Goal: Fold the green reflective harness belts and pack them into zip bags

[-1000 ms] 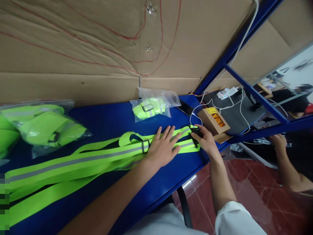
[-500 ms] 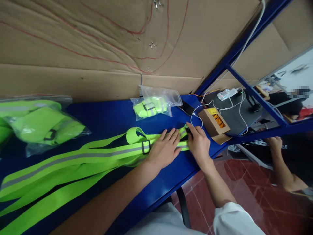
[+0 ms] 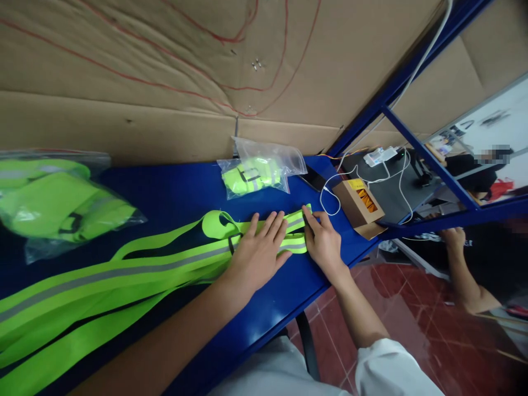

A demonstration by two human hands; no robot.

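Note:
Neon-green reflective straps (image 3: 136,271) with a grey stripe run lengthwise along the blue table. My left hand (image 3: 259,247) lies flat across them, its fingers stretched out. Its wrist side partly covers a black slider buckle (image 3: 234,242). At the straps' right end, my right hand (image 3: 324,239) has its fingers closed on the strap end (image 3: 297,220), where a small dark piece shows at the fingertips. Behind my left hand the strap curls up into a loop (image 3: 212,224).
Bagged green straps lie at the left (image 3: 61,203) and back middle (image 3: 253,176). A phone (image 3: 312,179), white cable and open cardboard box (image 3: 358,203) stand to the right. A blue frame bar (image 3: 429,157) slants across the right, with another person's arm (image 3: 466,275) beyond.
My left hand has shifted slightly left along the strap, now partly covering the buckle. My right hand stays at the strap end, which lies flatter. The whole view has moved a little.

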